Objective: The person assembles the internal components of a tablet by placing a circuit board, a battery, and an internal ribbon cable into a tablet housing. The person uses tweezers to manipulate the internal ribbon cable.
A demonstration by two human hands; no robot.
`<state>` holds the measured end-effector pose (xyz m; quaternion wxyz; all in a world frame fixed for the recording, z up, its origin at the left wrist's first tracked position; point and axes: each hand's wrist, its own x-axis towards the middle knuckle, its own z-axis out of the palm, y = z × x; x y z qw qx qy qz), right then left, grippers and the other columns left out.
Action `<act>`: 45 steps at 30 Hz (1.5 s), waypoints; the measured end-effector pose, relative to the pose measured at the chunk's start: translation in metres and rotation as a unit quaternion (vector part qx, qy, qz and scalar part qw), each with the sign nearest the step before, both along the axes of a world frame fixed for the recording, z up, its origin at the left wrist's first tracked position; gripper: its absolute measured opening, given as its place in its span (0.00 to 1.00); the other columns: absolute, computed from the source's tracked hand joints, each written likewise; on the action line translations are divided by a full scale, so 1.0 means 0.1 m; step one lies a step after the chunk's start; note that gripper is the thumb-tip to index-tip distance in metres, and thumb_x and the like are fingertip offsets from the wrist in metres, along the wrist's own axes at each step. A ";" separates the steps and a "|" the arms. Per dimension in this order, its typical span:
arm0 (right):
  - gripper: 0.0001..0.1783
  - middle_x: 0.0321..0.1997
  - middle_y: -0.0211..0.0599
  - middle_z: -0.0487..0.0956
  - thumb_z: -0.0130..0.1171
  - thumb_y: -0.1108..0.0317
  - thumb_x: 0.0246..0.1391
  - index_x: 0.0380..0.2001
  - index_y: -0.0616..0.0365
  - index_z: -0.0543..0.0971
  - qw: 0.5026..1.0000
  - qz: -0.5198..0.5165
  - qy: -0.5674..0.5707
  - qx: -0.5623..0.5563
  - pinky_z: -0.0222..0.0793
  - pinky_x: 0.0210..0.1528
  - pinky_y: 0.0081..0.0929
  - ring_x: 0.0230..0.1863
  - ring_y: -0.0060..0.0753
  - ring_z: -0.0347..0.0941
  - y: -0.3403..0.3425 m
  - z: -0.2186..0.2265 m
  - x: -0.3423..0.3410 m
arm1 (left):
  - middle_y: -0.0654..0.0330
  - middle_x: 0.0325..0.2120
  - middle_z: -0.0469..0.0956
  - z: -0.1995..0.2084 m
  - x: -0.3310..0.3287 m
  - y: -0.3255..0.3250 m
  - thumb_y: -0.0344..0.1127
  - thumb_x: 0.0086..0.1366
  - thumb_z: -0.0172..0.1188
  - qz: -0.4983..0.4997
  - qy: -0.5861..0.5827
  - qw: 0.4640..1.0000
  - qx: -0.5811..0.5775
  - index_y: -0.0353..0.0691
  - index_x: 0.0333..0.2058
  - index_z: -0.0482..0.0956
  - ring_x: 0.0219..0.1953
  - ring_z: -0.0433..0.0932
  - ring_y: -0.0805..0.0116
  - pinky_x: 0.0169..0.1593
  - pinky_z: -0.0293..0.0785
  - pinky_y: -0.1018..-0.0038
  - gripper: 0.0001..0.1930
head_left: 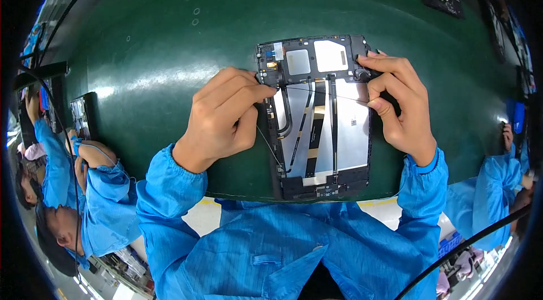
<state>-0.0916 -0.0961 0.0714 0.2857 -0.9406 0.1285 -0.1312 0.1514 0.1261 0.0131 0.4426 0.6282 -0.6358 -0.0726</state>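
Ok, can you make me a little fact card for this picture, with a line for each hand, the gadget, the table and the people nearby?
Left hand: pinching a thin dark wire
Right hand: pinching the same wire, at the tablet's right side
Gadget: opened tablet, silver panel and flat cables showing
Table: green, shiny
Nearby: people in blue sleeves, left and right
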 end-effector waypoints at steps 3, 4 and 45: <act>0.08 0.60 0.46 0.85 0.69 0.74 0.54 0.30 0.60 0.77 1.000 0.000 -0.005 -0.003 0.74 0.69 0.51 0.62 0.58 0.79 -0.01 -0.01 0.01 | 0.50 0.32 0.82 0.01 -0.04 0.00 0.14 0.46 0.61 0.003 -0.028 1.000 -0.003 0.30 0.38 0.86 0.38 0.85 0.49 0.44 0.85 0.60 0.18; 0.08 0.59 0.46 0.85 0.69 0.74 0.55 0.31 0.60 0.77 1.000 0.002 -0.008 -0.004 0.74 0.69 0.51 0.62 0.58 0.79 -0.01 -0.01 0.01 | 0.50 0.32 0.82 0.02 -0.06 -0.01 0.15 0.45 0.62 0.007 -0.063 0.998 -0.015 0.29 0.39 0.86 0.38 0.85 0.50 0.43 0.84 0.60 0.19; 0.07 0.61 0.49 0.82 0.71 0.76 0.56 0.35 0.61 0.82 0.983 -0.088 -0.105 0.123 0.75 0.65 0.41 0.62 0.49 0.81 -0.12 -0.19 -0.04 | 0.54 0.55 0.78 0.15 -0.32 -0.52 0.23 0.54 0.64 -0.149 -0.136 0.979 -0.010 0.59 0.57 0.91 0.60 0.75 0.47 0.74 0.68 0.48 0.31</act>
